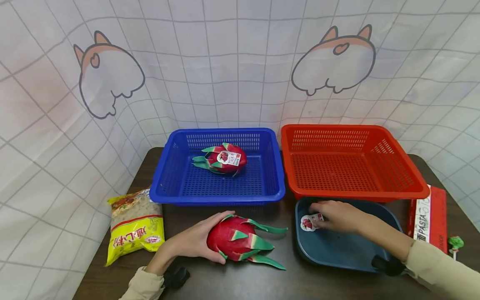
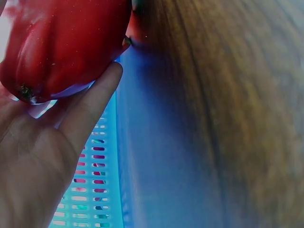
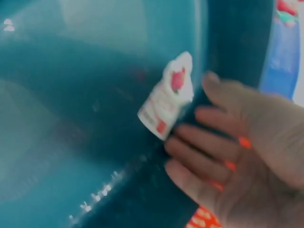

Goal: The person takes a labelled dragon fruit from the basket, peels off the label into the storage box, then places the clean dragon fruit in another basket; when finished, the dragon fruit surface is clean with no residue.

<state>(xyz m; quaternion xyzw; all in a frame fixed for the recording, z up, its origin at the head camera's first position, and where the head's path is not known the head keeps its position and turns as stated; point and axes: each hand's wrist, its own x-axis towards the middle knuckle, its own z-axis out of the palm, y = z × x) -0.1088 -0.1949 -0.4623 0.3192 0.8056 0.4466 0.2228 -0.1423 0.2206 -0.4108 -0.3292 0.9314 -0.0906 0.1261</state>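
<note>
My left hand (image 1: pixel 200 237) grips the blunt end of a red dragon fruit (image 1: pixel 240 239), thumb on the near side and fingers on the far side. Its green-tipped scales point right. The left wrist view shows the fruit's smooth red skin (image 2: pixel 71 47) against the fingers. Over on the right, my right hand (image 1: pixel 337 214) reaches into a dark blue-green basin (image 1: pixel 348 254). A white sticker (image 3: pixel 166 97) with a dragon fruit picture lies in that basin. Seen from the right wrist, my fingers are relaxed and extended, their tips right at the sticker's edge.
Behind stand a blue basket (image 1: pixel 217 199) with another dragon fruit (image 1: pixel 238 156) bearing a label, and a red basket (image 1: pixel 360 193). A yellow bag (image 1: pixel 136 225) lies at left. A red pasta box (image 1: pixel 436 216) and a green-topped lollipop (image 1: pixel 455 242) lie at right.
</note>
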